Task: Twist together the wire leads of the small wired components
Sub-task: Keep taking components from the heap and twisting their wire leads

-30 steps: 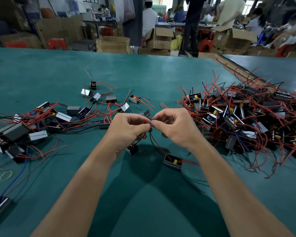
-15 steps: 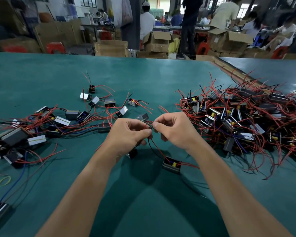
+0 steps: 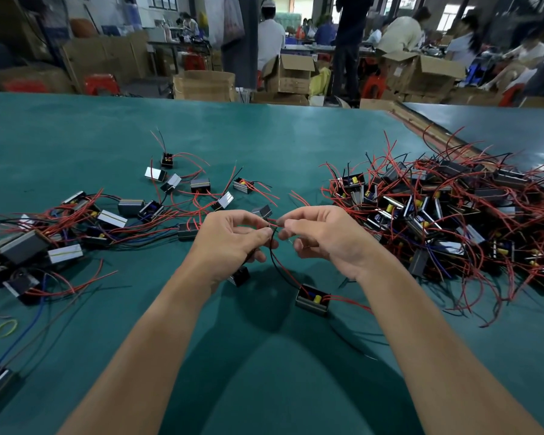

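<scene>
Head view: both hands meet above a green table point(image 3: 264, 136), bare forearms reaching in from the bottom edge. Left hand point(image 3: 233, 241) has thumb and forefinger pinched on the leads point(image 3: 273, 227), other fingers curled loosely under. Right hand point(image 3: 324, 237) pinches the same leads from the other side, thumb and forefinger tips closed, lower fingers half open and spread. Fingertips of the 2 hands almost touch; the red and black wire ends sit in the small gap between them, whether they are already wound together cannot be told. From the pinch a black wire and a red wire drop in a curve to a component point(image 3: 312, 300) lying on the table just below the right hand, open face up with a yellow part showing, 1 red wire trailing off to its right. A 2nd black component point(image 3: 240, 275) lies under the left hand, partly hidden by it; its wires run up into that hand. Right of the hands is a big pile point(image 3: 446, 215) of similar components tangled in red wires, with some black and blue ones. Left of the hands a looser scatter point(image 3: 113, 218) of components spreads across the table, several with silver faces, wires red, black and blue. A yellow-green rubber band point(image 3: 5, 328) lies flat near the left edge. Beyond the table: cardboard boxes point(image 3: 204, 86) and people, blurred.
</scene>
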